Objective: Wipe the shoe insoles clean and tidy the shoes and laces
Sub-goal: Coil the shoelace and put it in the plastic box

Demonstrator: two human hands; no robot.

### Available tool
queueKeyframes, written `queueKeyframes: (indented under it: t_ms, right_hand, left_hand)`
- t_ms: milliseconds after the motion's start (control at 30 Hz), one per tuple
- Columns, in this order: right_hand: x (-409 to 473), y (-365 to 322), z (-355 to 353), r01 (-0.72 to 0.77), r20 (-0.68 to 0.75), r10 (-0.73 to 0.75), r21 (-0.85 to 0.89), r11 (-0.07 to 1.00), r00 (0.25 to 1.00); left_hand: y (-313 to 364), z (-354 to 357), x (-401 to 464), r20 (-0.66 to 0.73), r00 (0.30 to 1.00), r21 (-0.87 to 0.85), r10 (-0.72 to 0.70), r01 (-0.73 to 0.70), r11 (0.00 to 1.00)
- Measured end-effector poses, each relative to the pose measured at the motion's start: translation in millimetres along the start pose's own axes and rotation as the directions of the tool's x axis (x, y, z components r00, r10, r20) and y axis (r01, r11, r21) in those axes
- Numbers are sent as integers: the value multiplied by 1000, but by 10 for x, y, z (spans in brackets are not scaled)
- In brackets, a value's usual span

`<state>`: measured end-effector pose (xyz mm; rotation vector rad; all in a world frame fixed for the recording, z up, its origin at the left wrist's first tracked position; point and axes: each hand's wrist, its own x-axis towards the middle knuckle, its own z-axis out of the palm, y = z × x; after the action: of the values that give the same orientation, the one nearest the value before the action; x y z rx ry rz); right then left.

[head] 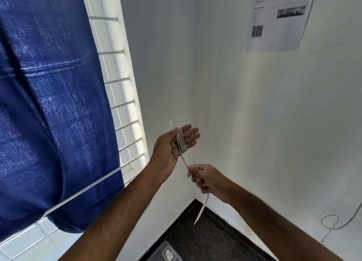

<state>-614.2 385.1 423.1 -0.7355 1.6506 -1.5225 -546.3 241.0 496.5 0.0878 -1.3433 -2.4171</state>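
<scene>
Lace coils around the flat left hand (fingers straight), running down-right to the pinching right hand

Bright daylight enters through the window at left; sharp frame, wide-angle bending at edges.
</scene>
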Motion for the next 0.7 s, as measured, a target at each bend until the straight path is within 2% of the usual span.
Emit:
queueKeyframes:
  t_ms: [133, 233, 400, 500, 567, 700]
  right_hand:
    - [224, -240, -318, -32, -198, 43, 61, 998, 979]
    - [290, -723, -477, 46, -254, -34, 43, 998, 967]
    - [199, -1338, -357, 233, -188, -270, -199, 952, 944]
    - [76, -1247, -83, 305, -115, -331, -198, 932, 937]
    - [-11, -953, 77, 293, -75, -309, -169, 941, 948]
    - [-98, -267, 157, 143, 44, -143, 12, 990, 989]
  left_hand:
    - [-37, -5, -76, 94, 995, 130, -41, 29, 991]
    - [-85, -36, -109, 107, 991, 226, -78, 52, 973]
    - [-183, -49, -58, 26, 995, 277, -93, 82, 957]
    - [-165, 3, 4, -95, 995, 233, -24, 46, 971]
    - [-111, 5, 49, -126, 992, 191, 17, 8, 982]
    - [-27, -5, 82, -80, 996, 36, 49, -46, 998]
